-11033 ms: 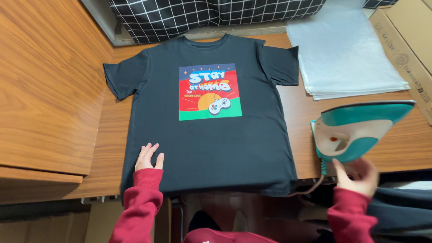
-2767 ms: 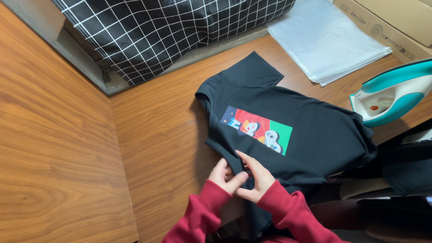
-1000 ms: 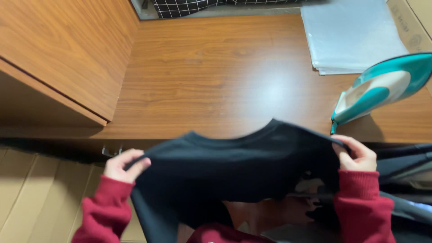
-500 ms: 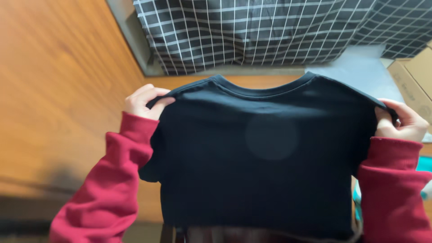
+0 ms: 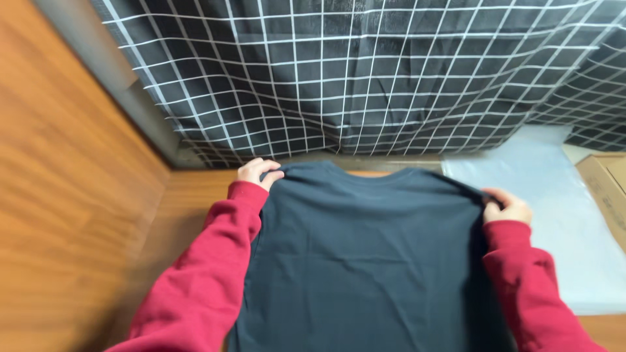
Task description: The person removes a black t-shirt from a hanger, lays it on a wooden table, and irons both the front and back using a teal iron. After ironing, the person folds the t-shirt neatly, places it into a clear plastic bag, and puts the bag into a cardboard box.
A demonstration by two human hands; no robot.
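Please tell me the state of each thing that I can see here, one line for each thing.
Black T-shirt: held up by its shoulders, spread flat, plain side toward the camera.
Left hand: closed on the shirt's left shoulder.
Right hand: closed on the shirt's right shoulder.
Checked black cloth: hanging behind, slightly bulged.
Clear plastic sheets: lying flat on the wooden table.
Cardboard box: only a corner visible; open or closed, unclear.

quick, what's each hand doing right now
Left hand: closed, gripping the left shoulder of the black t-shirt.
Right hand: closed, gripping the shirt's right shoulder.
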